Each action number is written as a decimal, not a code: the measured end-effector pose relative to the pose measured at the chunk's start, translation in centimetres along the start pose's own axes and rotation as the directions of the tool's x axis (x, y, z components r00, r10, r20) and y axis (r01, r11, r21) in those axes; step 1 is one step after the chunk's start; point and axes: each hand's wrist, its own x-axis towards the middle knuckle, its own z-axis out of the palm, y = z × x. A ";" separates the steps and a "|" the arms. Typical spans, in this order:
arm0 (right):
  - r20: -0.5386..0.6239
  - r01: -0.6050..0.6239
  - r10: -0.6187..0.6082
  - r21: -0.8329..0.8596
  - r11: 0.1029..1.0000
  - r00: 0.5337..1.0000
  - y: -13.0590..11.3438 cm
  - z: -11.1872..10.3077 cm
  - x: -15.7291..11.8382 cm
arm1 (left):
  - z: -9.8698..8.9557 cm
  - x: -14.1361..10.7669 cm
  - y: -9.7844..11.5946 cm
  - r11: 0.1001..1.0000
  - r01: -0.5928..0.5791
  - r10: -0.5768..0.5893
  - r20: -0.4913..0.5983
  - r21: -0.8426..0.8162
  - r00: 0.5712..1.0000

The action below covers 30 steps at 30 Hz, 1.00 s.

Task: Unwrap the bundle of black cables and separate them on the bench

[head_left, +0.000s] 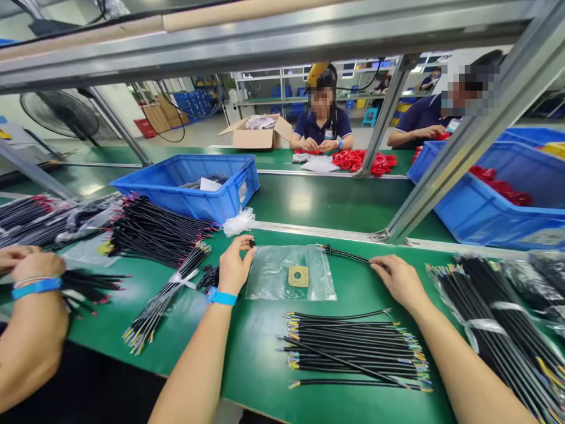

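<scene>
My left hand point(237, 264) pinches a small black part point(252, 242) between thumb and fingertips. In my right hand point(399, 280) is one end of a black cable point(351, 255). A black fitting point(327, 249) sits near the cable's far end, where coloured wires stick out. Between my hands lies a clear plastic bag point(269, 277) with a yellow square sponge point(304, 282) that has a hole in its middle. Small black parts point(208, 277) are heaped beside my left wrist. Closer to me, loose black cables point(353, 353) with bare coloured wire ends lie side by side.
Bundled cables lie at left point(165, 300) and right point(489, 324). Behind stand a blue bin point(180, 197) and another blue bin point(498, 218) holding red parts. A metal post point(450, 141) slants at right. A co-worker's hand point(35, 271) is at far left; two people work opposite.
</scene>
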 end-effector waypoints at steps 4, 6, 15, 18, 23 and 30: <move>0.068 0.048 -0.052 0.066 0.997 0.996 -2.5 -1.6 -0.4 | 0.0 -0.1 0.5 1.000 0.019 -0.019 0.034 -0.016 0.999; 0.172 0.120 -0.144 0.143 0.982 0.974 -4.7 -2.2 -0.9 | -0.1 -0.1 0.8 1.000 0.017 -0.017 0.040 -0.011 0.999; 0.441 0.302 -0.443 0.355 0.885 0.780 -10.6 0.3 -2.8 | 0.1 -1.0 2.1 0.997 -0.010 0.005 0.067 0.079 0.998; 0.461 0.322 -0.460 0.348 0.880 0.759 -10.6 0.8 -3.0 | 0.1 -1.5 3.0 1.000 -0.007 0.005 0.075 0.019 0.997; 0.479 0.374 -0.479 0.304 0.876 0.735 -10.4 1.0 -3.4 | -0.4 -1.5 5.6 0.956 -0.002 0.034 0.106 -0.294 0.994; 0.291 0.532 -0.565 0.188 0.825 0.772 -11.5 1.2 -3.8 | -0.1 -1.0 6.6 0.709 0.182 -0.107 0.152 -0.682 0.983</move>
